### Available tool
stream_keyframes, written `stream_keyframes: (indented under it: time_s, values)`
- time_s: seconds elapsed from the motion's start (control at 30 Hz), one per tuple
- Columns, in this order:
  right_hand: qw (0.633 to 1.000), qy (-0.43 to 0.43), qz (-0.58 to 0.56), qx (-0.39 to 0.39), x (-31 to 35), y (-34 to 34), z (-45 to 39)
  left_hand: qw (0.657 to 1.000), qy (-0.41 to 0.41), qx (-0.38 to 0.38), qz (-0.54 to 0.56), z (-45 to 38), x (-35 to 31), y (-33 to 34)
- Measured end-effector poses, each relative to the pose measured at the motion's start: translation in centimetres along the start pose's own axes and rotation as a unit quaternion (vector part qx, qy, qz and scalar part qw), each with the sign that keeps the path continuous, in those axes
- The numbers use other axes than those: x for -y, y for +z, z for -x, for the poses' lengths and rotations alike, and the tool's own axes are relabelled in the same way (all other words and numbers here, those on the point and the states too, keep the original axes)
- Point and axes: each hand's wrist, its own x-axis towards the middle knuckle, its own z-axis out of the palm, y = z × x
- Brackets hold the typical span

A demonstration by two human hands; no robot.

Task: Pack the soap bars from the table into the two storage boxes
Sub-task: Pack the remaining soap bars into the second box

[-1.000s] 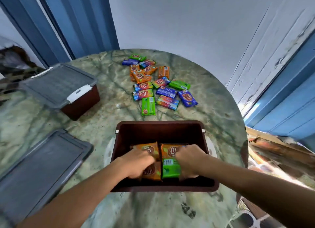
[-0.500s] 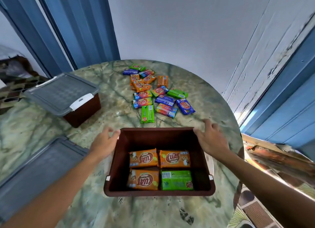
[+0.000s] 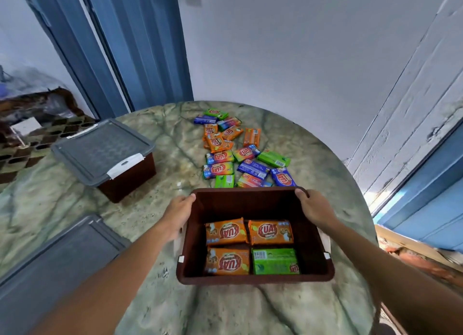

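Note:
An open brown storage box (image 3: 253,279) sits on the marble table in front of me. Inside lie three orange soap bars (image 3: 226,232) and one green bar (image 3: 275,261), flat in two rows. My left hand (image 3: 178,213) grips the box's far left corner and my right hand (image 3: 313,205) grips its far right corner. Beyond the box, a loose pile of several soap bars (image 3: 238,150) in orange, green, blue and rainbow wrappers lies on the table. A second brown box (image 3: 130,178) with a grey lid clipped on stands at the left.
A loose grey lid (image 3: 55,264) lies at the near left on the round green marble table (image 3: 175,307). The table's edge curves close on the right, by a blue door. White wall and blue folding door stand behind.
Both hands left the bars inside the box, rose to its far corners and now grip the rim. The box has slid slightly further from me, toward the pile.

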Motion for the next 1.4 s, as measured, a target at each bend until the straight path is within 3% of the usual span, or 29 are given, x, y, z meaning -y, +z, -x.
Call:
stream_keyframes:
  time_s: [0.07,0.17,0.27,0.37,0.43,0.6,0.67,0.77,0.87,0.93,1.0,1.13,1.23,1.3,1.4]
  values:
    - [0.999,0.0,0.052,-0.003,0.5,-1.0,-1.7,0.993,0.027,-0.063,-0.101,-1.0,-1.8,0.4]
    - [0.989,-0.083,0.111,-0.05,2.1,-2.1,-5.5,0.954,0.087,-0.145,-0.246,-3.3,-6.2,1.7]
    - [0.975,-0.188,0.105,0.061,5.1,-0.8,-9.8,0.924,0.123,-0.082,-0.352,-6.5,-9.3,4.8]
    - [0.919,-0.228,0.234,0.222,7.0,2.9,-14.2,0.879,0.064,0.009,-0.473,-10.8,-9.2,8.7]
    - [0.876,-0.228,0.331,0.265,7.6,5.2,-15.7,0.838,0.009,0.027,-0.546,-12.8,-8.3,10.4]
    - [0.827,-0.252,0.444,0.237,8.4,8.2,-15.8,0.842,-0.002,-0.017,-0.539,-14.4,-7.6,12.3]
    - [0.827,-0.264,0.447,0.218,8.4,9.0,-15.7,0.85,0.0,-0.03,-0.526,-14.4,-7.4,12.2]
    - [0.837,-0.251,0.435,0.216,8.6,9.0,-15.8,0.858,0.006,-0.033,-0.513,-14.2,-7.2,11.9]
    - [0.871,-0.209,0.373,0.241,9.4,7.3,-15.3,0.878,0.037,-0.036,-0.475,-13.3,-7.8,11.4]
    - [0.898,-0.178,0.294,0.273,10.2,5.1,-14.5,0.883,0.085,-0.048,-0.459,-12.2,-8.8,10.7]
    - [0.911,-0.196,0.254,0.259,11.1,2.4,-13.1,0.886,0.145,-0.056,-0.436,-10.3,-10.1,9.7]
    - [0.913,-0.226,0.271,0.205,13.0,-3.2,-8.8,0.882,0.262,-0.052,-0.388,-5.4,-12.4,6.9]
    - [0.902,-0.245,0.307,0.178,12.8,-6.5,-4.8,0.868,0.329,0.008,-0.371,-0.9,-12.5,4.7]
    - [0.889,-0.258,0.333,0.18,12.2,-7.3,-2.1,0.85,0.325,0.058,-0.411,2.0,-11.7,3.2]
    - [0.862,-0.272,0.385,0.189,10.6,-7.1,2.2,0.787,0.293,0.117,-0.531,5.4,-9.3,3.0]
